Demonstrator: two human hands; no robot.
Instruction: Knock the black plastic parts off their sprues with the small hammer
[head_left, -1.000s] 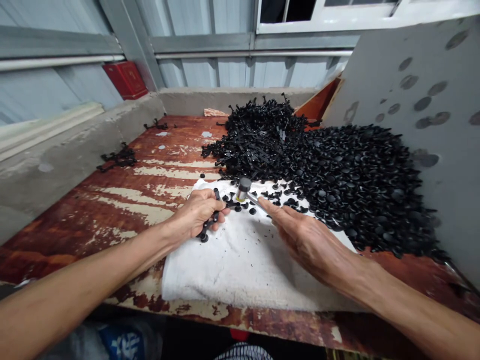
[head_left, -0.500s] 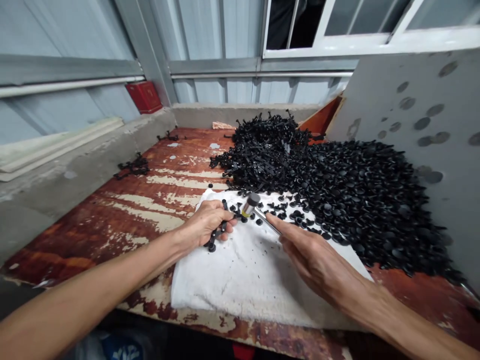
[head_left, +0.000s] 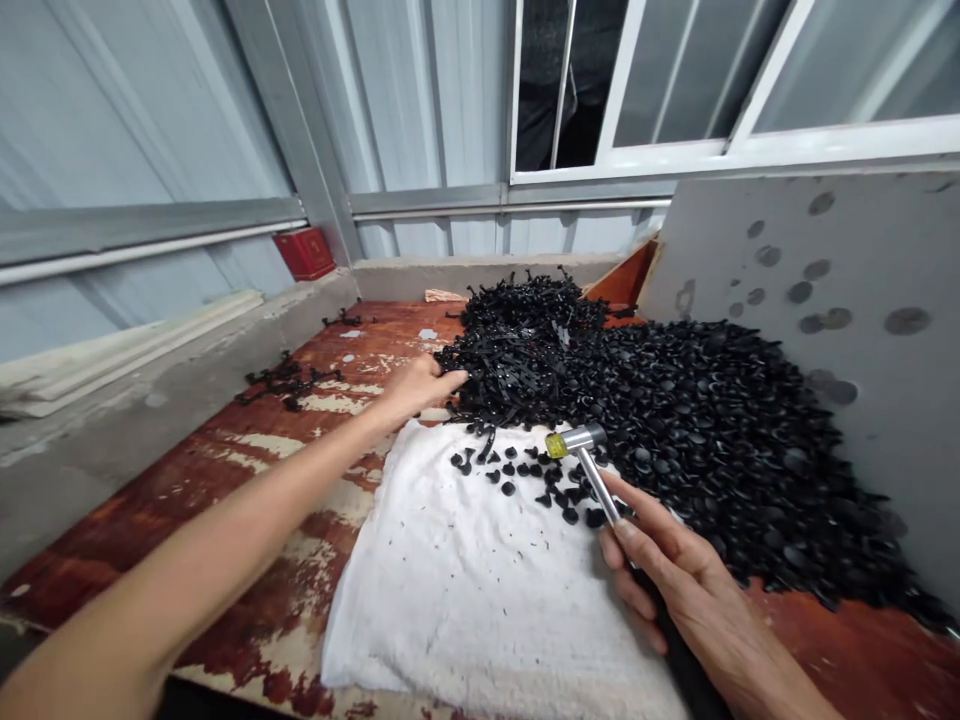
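My right hand (head_left: 660,560) is closed round the dark handle of a small hammer (head_left: 596,480). The hammer has a metal shaft and a head with a yellow face at its left end, held over the loose black pieces. At the left edge of the heap of black plastic strips (head_left: 517,370), my left hand (head_left: 421,388) has its fingers bent in and its thumb stretched toward the strips. What lies between those fingers is hidden. Small black round-headed pieces (head_left: 508,489) with short stems are scattered on a white cloth (head_left: 450,590).
A large pile of loose black pieces (head_left: 705,420) spreads to the right, against a grey spotted board (head_left: 795,260). Dark strip scraps (head_left: 285,380) lie at the left on the worn red-brown table (head_left: 247,500). A red box (head_left: 304,254) stands in the back corner.
My left hand has let go of the black strip it held over the cloth and moved forward to the heap. The hammer has drawn back to the right and turned. The view has tilted up.
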